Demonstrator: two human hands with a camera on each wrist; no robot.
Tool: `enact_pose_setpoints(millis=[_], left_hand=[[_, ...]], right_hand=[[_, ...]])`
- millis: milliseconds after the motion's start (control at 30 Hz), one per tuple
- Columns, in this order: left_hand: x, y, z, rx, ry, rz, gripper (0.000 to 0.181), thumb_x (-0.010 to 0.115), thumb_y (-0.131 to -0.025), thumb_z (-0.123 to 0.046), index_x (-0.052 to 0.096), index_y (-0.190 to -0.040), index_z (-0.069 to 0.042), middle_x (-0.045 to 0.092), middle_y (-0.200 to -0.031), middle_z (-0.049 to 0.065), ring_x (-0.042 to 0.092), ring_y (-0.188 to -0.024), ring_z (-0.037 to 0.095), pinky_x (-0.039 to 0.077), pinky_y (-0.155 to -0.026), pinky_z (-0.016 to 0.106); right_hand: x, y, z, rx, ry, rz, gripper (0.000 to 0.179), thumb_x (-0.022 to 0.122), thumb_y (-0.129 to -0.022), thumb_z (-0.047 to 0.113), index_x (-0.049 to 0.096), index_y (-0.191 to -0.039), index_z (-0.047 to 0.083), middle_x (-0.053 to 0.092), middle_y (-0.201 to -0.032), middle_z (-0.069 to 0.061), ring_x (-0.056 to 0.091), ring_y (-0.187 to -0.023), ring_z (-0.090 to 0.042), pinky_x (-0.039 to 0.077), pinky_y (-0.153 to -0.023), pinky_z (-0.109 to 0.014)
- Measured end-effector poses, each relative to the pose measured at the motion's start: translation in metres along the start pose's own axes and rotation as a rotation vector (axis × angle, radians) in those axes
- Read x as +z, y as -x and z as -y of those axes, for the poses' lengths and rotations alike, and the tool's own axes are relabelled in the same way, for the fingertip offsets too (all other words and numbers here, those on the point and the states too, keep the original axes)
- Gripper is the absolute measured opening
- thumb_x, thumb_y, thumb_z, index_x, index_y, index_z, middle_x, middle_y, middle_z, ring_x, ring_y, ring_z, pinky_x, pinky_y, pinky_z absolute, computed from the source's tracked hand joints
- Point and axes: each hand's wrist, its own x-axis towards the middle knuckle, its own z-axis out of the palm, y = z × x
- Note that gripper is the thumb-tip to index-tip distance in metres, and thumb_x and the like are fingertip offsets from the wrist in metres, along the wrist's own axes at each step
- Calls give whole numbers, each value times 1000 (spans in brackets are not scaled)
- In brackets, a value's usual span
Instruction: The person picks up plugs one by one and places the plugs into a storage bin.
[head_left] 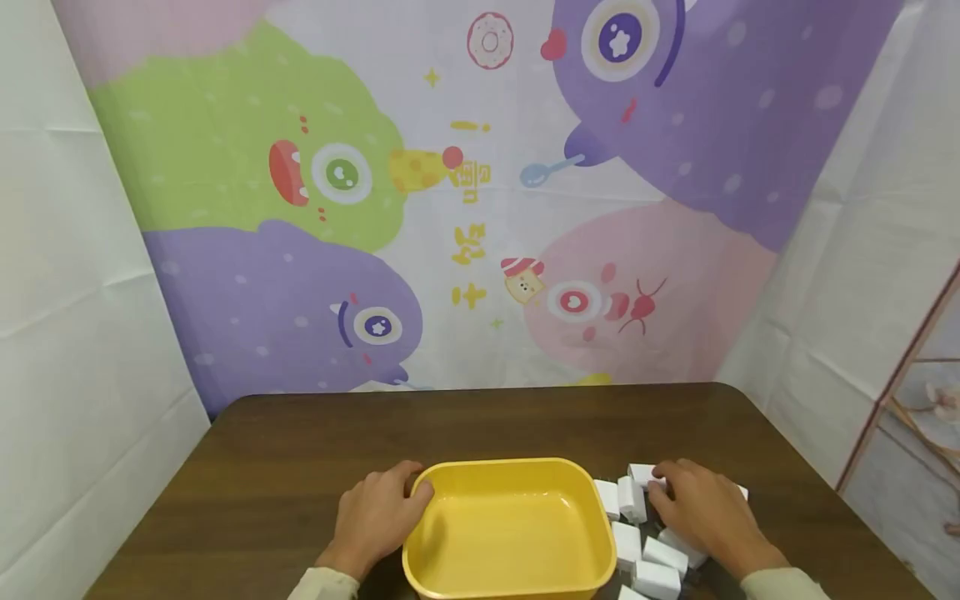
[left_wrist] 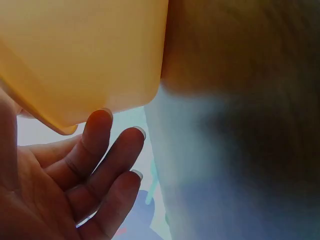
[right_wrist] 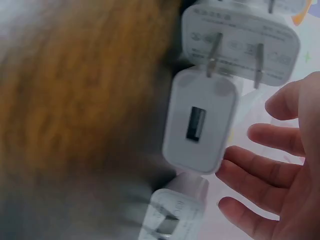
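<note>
A yellow plastic basin with rounded corners stands at the table's near edge, nothing inside it. My left hand holds its left rim, thumb over the edge. In the left wrist view the other fingers curl beside the outer wall. Right of the basin lies a loose group of white USB charger plugs. Over the far right part of them hovers my right hand, fingers loosely bent. The right wrist view shows its fingertips right at the edge of a charger with a USB port; another charger shows two metal prongs.
The dark brown wooden table extends to the left and behind the basin. A cloth printed with cartoon monsters hangs along its back edge. White sheets enclose both sides.
</note>
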Motion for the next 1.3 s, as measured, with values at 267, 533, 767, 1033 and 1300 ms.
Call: enact_pose_setpoints(millis=[267, 533, 767, 1033, 1300], left_hand=[[-3, 2, -1, -56, 45, 66, 40, 56, -95, -41, 69, -126, -20, 54, -64, -11, 45, -51, 13, 37, -51, 35], [-2, 0, -6, -34, 27, 17, 42, 55, -94, -38, 67, -131, -21, 48, -55, -11, 42, -48, 14, 37, -50, 36], [-2, 2, -4, -59, 62, 28, 43, 55, -94, -36, 66, -133, -21, 41, -48, -6, 29, -40, 14, 28, -42, 33], [-2, 7, -6, -85, 75, 35, 44, 55, -94, -35, 65, -133, -19, 39, -48, -6, 28, -41, 14, 27, -43, 33], [0, 8, -8, -93, 91, 72, 44, 54, -94, -36, 64, -134, -19, 44, -52, -3, 37, -43, 16, 31, -46, 34]], right_hand=[[6, 8, -4, -17, -5, -67, 22, 66, -90, 29, 74, -101, 12, 68, -94, -3, 68, -88, -29, 52, -73, -53], [0, 17, -11, 2, -14, -77, 23, 67, -90, 30, 74, -104, 12, 70, -99, -4, 67, -93, -30, 52, -72, -54], [0, 19, -13, 38, -19, -40, 23, 66, -90, 31, 73, -104, 14, 71, -104, -6, 67, -98, -34, 51, -70, -58], [-2, 20, -17, 53, -23, -10, 23, 65, -91, 30, 74, -104, 14, 72, -105, -7, 67, -98, -36, 51, -69, -58], [-4, 23, -22, 74, -27, 19, 24, 64, -91, 30, 73, -107, 14, 70, -110, -10, 65, -102, -39, 50, -70, -60]])
